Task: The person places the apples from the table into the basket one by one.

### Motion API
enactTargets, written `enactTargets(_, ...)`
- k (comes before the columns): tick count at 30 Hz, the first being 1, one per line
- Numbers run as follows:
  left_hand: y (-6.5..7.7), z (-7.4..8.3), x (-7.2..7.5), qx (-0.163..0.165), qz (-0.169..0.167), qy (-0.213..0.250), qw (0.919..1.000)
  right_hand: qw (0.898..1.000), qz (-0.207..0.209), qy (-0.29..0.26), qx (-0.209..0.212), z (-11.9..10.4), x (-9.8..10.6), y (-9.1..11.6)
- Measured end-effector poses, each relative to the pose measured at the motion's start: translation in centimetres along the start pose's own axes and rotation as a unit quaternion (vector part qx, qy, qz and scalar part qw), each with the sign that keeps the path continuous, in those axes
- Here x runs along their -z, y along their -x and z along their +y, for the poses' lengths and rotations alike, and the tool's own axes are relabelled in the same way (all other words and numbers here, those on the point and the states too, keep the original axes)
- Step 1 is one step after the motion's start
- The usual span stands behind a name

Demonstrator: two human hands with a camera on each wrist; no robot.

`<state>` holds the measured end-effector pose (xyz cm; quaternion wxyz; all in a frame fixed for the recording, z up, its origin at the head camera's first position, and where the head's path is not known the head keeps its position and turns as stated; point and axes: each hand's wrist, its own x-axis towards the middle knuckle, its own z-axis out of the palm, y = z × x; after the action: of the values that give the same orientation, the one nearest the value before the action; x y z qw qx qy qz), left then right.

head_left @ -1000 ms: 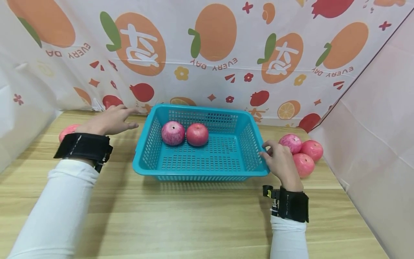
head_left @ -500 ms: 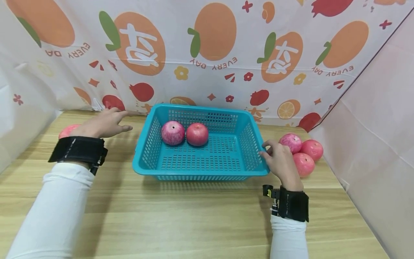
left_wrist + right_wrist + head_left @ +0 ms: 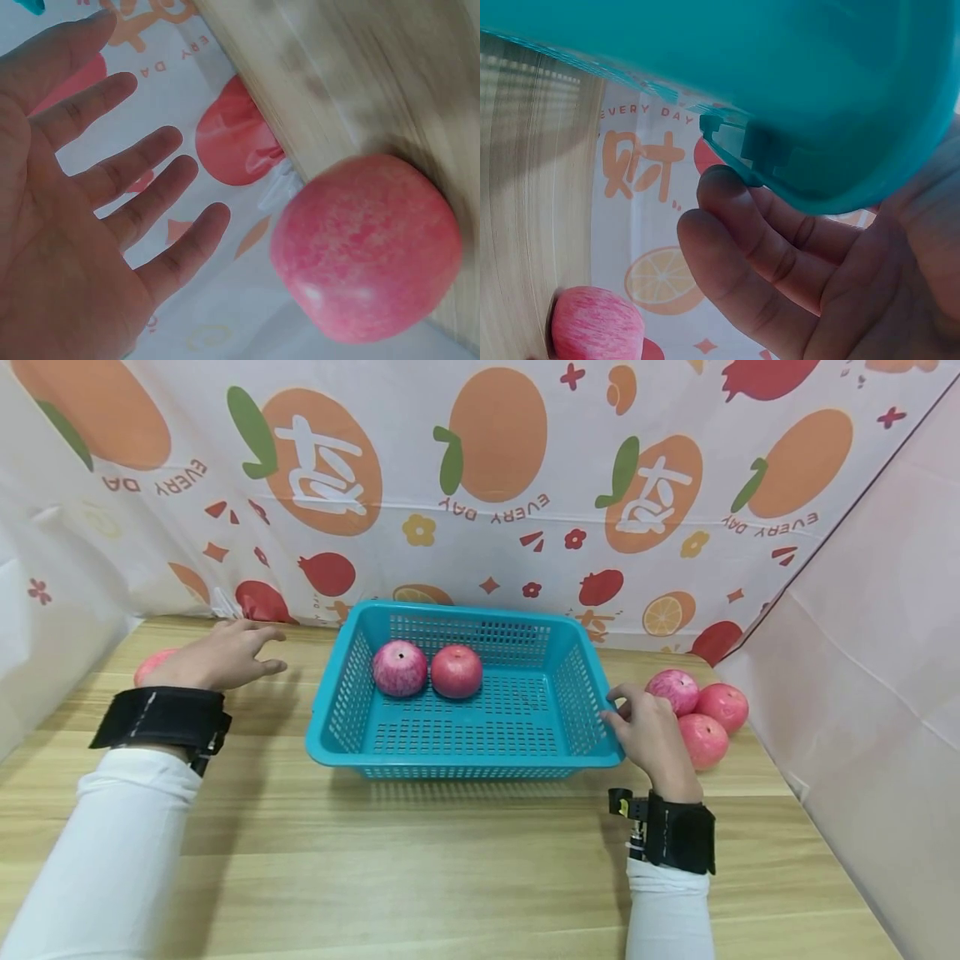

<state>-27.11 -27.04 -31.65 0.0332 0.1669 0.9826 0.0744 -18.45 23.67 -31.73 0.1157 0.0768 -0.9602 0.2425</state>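
A blue plastic basket (image 3: 465, 767) stands mid-table, with a streaked apple (image 3: 400, 668) and a redder apple (image 3: 457, 672) side by side in its left half. My right hand (image 3: 651, 735) grips the basket's right rim; in the right wrist view its curled fingers (image 3: 750, 277) lie under the rim. My left hand (image 3: 213, 657) hovers over the table left of the basket, holding nothing. Its fingers are spread in the left wrist view, and a pink apple (image 3: 367, 247) lies apart from them. That apple is partly hidden behind the hand in the head view.
Right of my right hand, a streaked apple (image 3: 673, 692) and two pink apples (image 3: 723, 707) sit clustered on the wooden table (image 3: 465, 877). A fruit-printed cloth (image 3: 465, 552) hangs behind the basket, and plain pale sheets (image 3: 862, 693) rise at both sides.
My left hand has moved left and slightly down, away from the basket and closer to the apple at the left. The right hand and basket have stayed in place.
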Motion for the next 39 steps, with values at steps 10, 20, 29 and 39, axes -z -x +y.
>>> enactTargets(10,0.9,-0.8,0.1,0.037,-0.010,0.002,0.9993,1.000,0.002,0.003,0.000,0.0,-0.1,0.0)
enactTargets(20,1.8,-1.2,0.1,0.096,0.003,-0.010,0.9953,1.000,0.000,0.000,0.000,0.0,-0.2,0.0)
enactTargets(29,2.0,-1.5,-0.5,0.152,0.038,-0.006,0.9877,1.000,0.000,0.000,-0.004,0.1,-0.1,0.1)
enactTargets(39,2.8,-1.7,-1.0,0.174,0.043,0.008,0.9838,1.000,0.003,-0.003,-0.003,0.1,-0.2,0.1)
